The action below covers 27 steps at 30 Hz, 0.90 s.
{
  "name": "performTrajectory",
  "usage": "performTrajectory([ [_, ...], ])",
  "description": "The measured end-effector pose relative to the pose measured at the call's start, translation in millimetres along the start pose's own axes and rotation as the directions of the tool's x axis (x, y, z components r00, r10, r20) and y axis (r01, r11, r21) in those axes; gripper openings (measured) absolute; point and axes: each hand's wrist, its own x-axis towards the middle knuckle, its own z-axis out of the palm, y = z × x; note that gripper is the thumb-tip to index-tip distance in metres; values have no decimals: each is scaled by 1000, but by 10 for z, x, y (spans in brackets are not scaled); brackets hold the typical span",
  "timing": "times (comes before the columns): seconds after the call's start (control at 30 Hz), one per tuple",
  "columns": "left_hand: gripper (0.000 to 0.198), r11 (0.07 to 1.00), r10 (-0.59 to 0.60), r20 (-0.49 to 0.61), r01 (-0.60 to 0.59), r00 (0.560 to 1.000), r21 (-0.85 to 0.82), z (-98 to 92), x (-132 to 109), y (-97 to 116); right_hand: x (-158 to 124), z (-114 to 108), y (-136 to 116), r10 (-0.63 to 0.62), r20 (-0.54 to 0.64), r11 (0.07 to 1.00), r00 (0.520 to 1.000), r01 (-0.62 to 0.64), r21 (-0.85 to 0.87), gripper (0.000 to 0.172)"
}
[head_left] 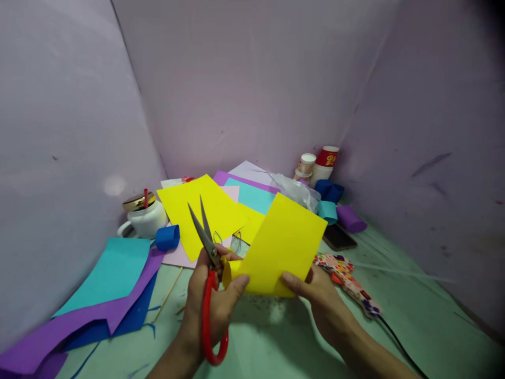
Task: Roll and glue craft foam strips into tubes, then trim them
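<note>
My left hand [219,300] is closed around a pair of scissors [209,316] with red handles, its blades spread and pointing up and away. That same hand also pinches the lower left part of a yellow craft sheet [286,247], where a curled yellow piece [231,271] sits against the fingers. Whether the curl is part of the sheet or a separate roll, I cannot tell. My right hand [315,295] grips the sheet's lower right edge, thumb in front and fingers behind. Beyond the hands lies another yellow sheet [201,210] on a pile of coloured sheets.
Left are a white mug [148,218], a blue roll [167,238] and turquoise [114,268], purple and blue sheets. Right are a flower-patterned glue gun [351,284] with a black cord, a phone [340,237], rolled pieces [351,219] and paper cups [325,163]. Walls enclose the table.
</note>
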Motion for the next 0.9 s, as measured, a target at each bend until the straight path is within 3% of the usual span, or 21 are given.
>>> performTrajectory([
  [0.17,44,984,-85,106,100,991,-147,-36,-10,12,-66,51,-69,-18,254,994,967,-10,109,56],
  [0.37,39,994,-76,166,87,983,-59,-30,-39,-21,-68,88,-32,3,282,979,959,-60,193,69],
  [0.53,35,996,-79,205,86,976,-26,-46,-29,34,-63,2,-27,48,344,973,938,-122,196,68],
  [0.73,37,996,-89,192,92,977,-8,-64,-4,67,-75,-24,-7,146,287,962,947,-203,180,62],
  [0.83,35,995,-59,225,39,972,95,-83,13,89,-45,-4,-3,163,239,955,957,-213,205,61],
  [0.9,29,978,-24,182,-15,983,210,-107,36,109,-5,-19,-23,121,133,953,984,-152,261,62],
])
